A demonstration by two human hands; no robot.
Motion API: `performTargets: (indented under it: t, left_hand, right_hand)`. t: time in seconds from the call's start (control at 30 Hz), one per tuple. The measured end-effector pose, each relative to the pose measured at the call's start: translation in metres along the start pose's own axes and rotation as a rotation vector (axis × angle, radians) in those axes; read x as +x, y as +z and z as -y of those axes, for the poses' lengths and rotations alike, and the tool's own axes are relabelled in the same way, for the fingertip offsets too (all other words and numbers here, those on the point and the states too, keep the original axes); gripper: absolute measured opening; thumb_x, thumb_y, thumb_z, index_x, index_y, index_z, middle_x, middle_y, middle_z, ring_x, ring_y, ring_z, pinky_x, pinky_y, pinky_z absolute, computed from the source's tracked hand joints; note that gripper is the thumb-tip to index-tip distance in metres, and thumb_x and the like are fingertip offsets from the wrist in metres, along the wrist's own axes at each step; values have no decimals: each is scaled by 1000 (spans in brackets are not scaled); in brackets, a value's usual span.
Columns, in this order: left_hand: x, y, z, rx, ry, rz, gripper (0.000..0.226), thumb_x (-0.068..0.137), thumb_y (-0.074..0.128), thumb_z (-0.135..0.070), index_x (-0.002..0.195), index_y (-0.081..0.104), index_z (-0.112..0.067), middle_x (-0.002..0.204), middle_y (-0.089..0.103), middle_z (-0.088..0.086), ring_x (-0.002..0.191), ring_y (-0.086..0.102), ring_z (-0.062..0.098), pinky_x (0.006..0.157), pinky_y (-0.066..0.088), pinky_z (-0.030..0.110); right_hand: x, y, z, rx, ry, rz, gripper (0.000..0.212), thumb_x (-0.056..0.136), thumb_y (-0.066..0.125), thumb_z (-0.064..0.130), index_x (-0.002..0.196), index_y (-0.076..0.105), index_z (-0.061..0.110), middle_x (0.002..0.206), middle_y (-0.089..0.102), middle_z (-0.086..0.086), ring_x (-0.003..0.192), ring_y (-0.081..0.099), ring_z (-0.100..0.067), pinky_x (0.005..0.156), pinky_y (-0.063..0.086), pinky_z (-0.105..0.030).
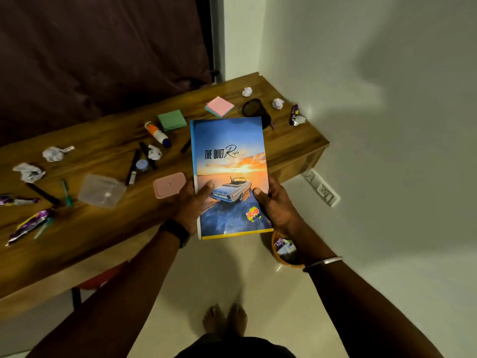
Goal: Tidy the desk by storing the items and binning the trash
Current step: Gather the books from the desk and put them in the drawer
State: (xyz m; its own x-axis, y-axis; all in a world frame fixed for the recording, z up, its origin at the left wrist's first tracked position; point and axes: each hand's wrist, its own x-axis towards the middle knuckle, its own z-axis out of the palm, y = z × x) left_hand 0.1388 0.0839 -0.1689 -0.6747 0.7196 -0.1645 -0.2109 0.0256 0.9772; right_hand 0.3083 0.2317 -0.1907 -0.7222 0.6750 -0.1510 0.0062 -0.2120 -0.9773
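Note:
I hold a notebook (229,174) with a sunset-and-car cover in front of me, above the wooden desk's (108,236) near edge. My left hand (193,205) grips its lower left side and my right hand (276,205) its lower right. On the desk lie crumpled paper balls (53,153), purple wrappers (28,227), pens (133,166), a glue bottle (157,134), green sticky notes (171,120), pink sticky notes (220,106), a clear plastic box (102,190) and its pink lid (169,185). An orange bin (284,251) with wrappers in it stands on the floor below my right wrist.
A black mesh pen cup (254,108) lies tipped behind the notebook. A dark curtain (103,47) hangs behind the desk and a white wall (374,99) with a socket strip (321,187) closes the right side. My bare feet (224,320) stand on the pale floor.

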Motion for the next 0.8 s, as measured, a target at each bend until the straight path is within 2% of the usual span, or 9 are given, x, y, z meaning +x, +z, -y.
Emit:
performTargets:
  t: [0.1,0.27,0.37,0.43,0.5,0.57,0.63,0.7,0.8]
  left_hand:
    - [-4,24,13,21,3,67,20,101,60,-14,121,63,-20,108,74,2,103,72,25,89,59,40]
    - [-12,57,32,-6,-64,117,22,104,50,-5,121,58,-15,98,77,-9,93,75,13,77,59,26]
    - [-16,73,46,-95,-158,111,22,104,49,-9,122,57,-21,112,75,3,101,75,24,75,62,31]
    - [-18,84,59,-127,-207,90,25,103,53,-15,128,55,-17,125,68,16,110,71,34,77,63,37]
    - [-22,98,73,-129,-235,58,44,96,64,-27,136,52,-14,127,68,13,115,68,35,81,63,39]
    - [-27,115,86,-166,-265,25,66,83,79,-42,137,53,-16,126,68,9,116,68,31,85,62,42]
    - [-33,131,99,-178,-278,1,75,74,85,-49,135,56,-18,132,66,13,117,67,31,90,60,47]
    - [-38,144,112,-160,-277,-33,64,78,82,-47,130,59,-17,130,66,16,117,67,33,88,61,45]
    - [-44,155,129,-205,-267,-92,33,98,61,-20,129,57,-10,124,68,15,114,67,34,81,62,37]
  right_hand:
    - [-14,-24,-11,36,34,-35,51,96,64,18,143,47,7,137,59,-24,125,57,-46,105,41,-69]
    - [-29,-60,-27,87,90,-62,49,94,62,6,140,46,1,135,59,-26,123,58,-46,102,48,-60]
    - [-33,-81,-26,132,144,-30,45,98,53,-4,141,46,4,134,62,-22,119,64,-39,92,54,-45]
    - [-31,-98,-30,194,205,-14,43,98,49,-5,140,48,6,132,64,-20,117,64,-39,91,54,-45]
    - [-28,-117,-36,270,302,12,37,98,47,-3,132,56,6,126,66,-21,115,63,-43,95,52,-47]
    - [-19,-139,-46,368,405,36,27,98,50,6,122,62,7,123,66,-23,116,60,-45,100,49,-51]
    - [-10,-153,-51,453,553,73,38,100,56,29,133,59,10,139,55,-26,129,52,-45,114,35,-60]
    - [2,-166,-55,526,634,170,68,98,55,54,150,43,12,153,40,-25,141,39,-45,120,21,-64]
    - [25,-183,-64,555,706,120,81,95,45,69,150,42,9,151,43,-25,139,41,-47,118,25,-63]
